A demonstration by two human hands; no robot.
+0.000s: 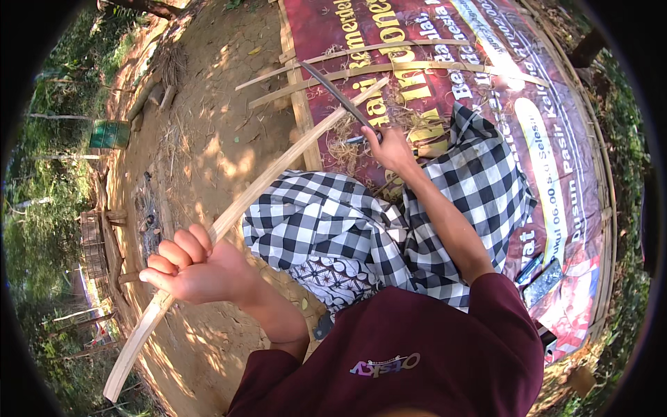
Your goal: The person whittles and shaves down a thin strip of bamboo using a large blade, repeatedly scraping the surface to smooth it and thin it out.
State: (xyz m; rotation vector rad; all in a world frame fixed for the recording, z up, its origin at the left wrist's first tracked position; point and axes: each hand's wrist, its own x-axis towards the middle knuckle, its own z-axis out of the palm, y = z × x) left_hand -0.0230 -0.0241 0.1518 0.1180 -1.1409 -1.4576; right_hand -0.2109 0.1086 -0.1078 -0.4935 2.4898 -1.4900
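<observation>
My left hand point(198, 267) is closed around a long pale bamboo strip point(267, 177), near its lower left end. The strip slants up to the right across the picture. My right hand point(392, 149) grips a long dark-bladed knife point(325, 85) by its handle, which the fingers mostly hide. Its blade crosses the strip near the far end and appears to touch it. Thin curled shavings point(417, 119) lie around the right hand. A slim bluish object point(356, 140) beside that hand is too small to name.
Two more bamboo strips point(410, 67) lie across a dark red printed banner point(313, 31) beyond my hands. My legs are under a black-and-white checked cloth point(326, 208). A phone point(543, 283) rests at right. Cracked bare soil point(236, 55) stretches left, with a green container point(109, 134) farther off.
</observation>
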